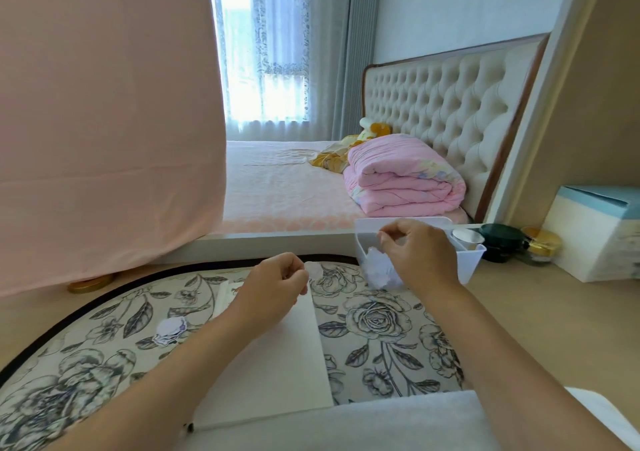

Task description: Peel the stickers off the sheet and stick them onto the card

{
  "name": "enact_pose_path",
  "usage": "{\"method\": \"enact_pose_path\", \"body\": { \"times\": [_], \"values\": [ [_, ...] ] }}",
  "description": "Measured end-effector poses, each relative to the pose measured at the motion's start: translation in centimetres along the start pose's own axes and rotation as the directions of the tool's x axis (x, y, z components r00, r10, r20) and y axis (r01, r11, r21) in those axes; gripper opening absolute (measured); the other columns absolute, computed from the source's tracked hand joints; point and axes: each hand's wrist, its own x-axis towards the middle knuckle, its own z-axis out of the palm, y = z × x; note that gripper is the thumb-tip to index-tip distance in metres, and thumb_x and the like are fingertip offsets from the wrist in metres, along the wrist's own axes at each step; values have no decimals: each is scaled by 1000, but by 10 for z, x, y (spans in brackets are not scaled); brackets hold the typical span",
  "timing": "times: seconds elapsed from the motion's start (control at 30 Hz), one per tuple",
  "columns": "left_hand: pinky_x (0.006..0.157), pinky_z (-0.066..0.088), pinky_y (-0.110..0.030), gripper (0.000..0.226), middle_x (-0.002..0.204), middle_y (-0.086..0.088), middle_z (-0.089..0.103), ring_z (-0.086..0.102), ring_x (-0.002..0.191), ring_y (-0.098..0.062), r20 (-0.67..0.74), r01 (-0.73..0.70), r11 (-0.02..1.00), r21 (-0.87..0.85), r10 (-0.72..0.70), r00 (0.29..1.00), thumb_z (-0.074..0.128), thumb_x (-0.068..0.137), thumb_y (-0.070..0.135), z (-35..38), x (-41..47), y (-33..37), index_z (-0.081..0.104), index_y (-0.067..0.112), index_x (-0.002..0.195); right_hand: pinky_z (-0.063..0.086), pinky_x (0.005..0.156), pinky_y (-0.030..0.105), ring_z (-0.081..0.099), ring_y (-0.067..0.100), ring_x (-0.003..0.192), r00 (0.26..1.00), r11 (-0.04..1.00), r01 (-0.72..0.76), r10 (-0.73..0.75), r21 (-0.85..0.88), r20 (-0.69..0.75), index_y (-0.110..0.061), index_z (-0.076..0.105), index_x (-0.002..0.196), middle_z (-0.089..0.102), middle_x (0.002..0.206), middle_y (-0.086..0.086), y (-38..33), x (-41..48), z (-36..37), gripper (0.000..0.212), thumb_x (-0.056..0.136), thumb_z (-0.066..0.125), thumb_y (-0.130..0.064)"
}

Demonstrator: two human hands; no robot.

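Nearest the viewer, a white padded strip (pixel 346 423) lies across the near edge of a floral mat (pixel 381 329). On the mat rests the white card (pixel 277 357), plain-faced, its long side running away from the viewer. Left of the card, well apart from it, sits a small sticker pile (pixel 169 329) with purple markings.

Above the card's far end, the left hand (pixel 277 287) has its fingers curled, thumb and forefinger pinching a small pale sticker (pixel 313 271). To the right and slightly farther, the right hand (pixel 419 256) hangs over a white bin (pixel 467 267). Its thumb and forefinger are brought together at the tips, but whether anything lies between them cannot be told. Crumpled white scraps (pixel 379 272) fill the bin's near compartment.

Right of the bin stand jars (pixel 502 242) and a pale box (pixel 595 232). Farther off are a bed (pixel 277 187), a folded pink quilt (pixel 405 180) and a tufted headboard (pixel 443 97). A pink cloth (pixel 104 121) hangs at far left beside the window curtain (pixel 270 52).
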Motion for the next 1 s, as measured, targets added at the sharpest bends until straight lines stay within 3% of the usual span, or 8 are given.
{"method": "enact_pose_path", "body": {
  "times": [0.27,0.33,0.5,0.6,0.73,0.87,0.97,1.0],
  "values": [
    [60,44,-31,17,70,3,70,61,61,-13,2,29,997,-67,-29,1000,57,92,16,10,-1,-1,64,18,77,38,62,17,54,0,74,983,987,155,-158,43,92,-31,75,103,60,87,-18,-12,0,2,15,88,74,-30],
    [58,43,-31,16,69,3,70,60,60,-14,-5,48,993,-110,-49,999,57,93,14,5,-4,2,65,15,79,36,63,11,49,-8,69,955,967,238,-249,88,159,-35,74,100,57,92,-21,-31,-7,3,14,87,75,-30],
    [52,41,-27,17,70,-3,67,58,59,-17,35,147,935,-322,-143,989,55,95,11,-16,-17,7,65,9,81,41,68,16,49,-12,66,855,906,384,-422,179,302,-37,69,97,59,107,-20,-69,-29,11,22,80,80,-27],
    [52,40,-28,18,71,-5,65,56,58,-19,96,227,879,-420,-205,974,54,96,11,-32,-25,3,65,9,81,44,67,17,50,-13,65,844,887,433,-461,158,276,-37,70,91,61,104,-19,-79,-37,19,16,80,81,-33],
    [52,40,-28,20,72,-7,63,55,57,-19,182,303,821,-483,-244,953,51,97,12,-51,-31,-6,63,8,82,34,61,8,54,-12,67,844,865,464,-498,193,201,-35,74,83,65,95,-19,-91,-42,29,5,83,79,-33],
    [51,38,-28,13,76,-11,60,53,56,-21,260,390,690,-610,-290,921,51,98,18,-64,-34,-11,59,6,98,50,61,23,60,5,60,869,872,381,-451,307,201,-34,74,79,69,90,-21,-109,-42,41,9,82,78,-26],
    [49,39,-27,23,78,-13,63,55,56,-23,230,355,575,-737,-281,932,50,97,26,-69,-34,-20,59,8,107,49,57,21,59,5,54,916,911,92,-236,401,325,-31,75,73,70,69,-18,-118,-40,49,12,81,78,-23],
    [48,40,-27,23,81,-12,64,57,55,-22,159,306,594,-744,-287,945,51,98,25,-70,-33,-24,59,7,110,47,55,20,57,5,51,909,894,0,-187,449,372,-27,76,73,70,65,-12,-120,-39,51,12,81,79,-20]
  ]
}}
